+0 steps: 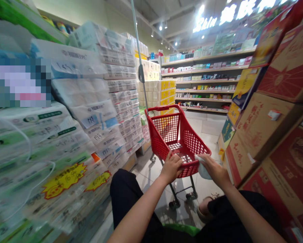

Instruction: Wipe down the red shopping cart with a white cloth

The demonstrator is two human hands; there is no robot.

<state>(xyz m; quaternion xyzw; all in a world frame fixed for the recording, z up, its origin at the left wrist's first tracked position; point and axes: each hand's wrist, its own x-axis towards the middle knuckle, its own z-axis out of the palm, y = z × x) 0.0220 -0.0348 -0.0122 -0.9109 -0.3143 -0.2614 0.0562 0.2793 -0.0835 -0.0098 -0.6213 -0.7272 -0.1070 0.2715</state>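
Observation:
A red plastic shopping cart stands on the tiled aisle floor in front of me, its basket holding nothing I can see. My left hand is closed over the near rim of the cart. My right hand grips the same rim further right and also holds a pale cloth bunched under the fingers. A thin metal pole rises from the cart's far left corner.
Stacked packs of tissue and toilet paper wall the left side. Red and brown cardboard cartons pile up on the right. Store shelves with goods cross the far end. The tiled floor runs ahead between them.

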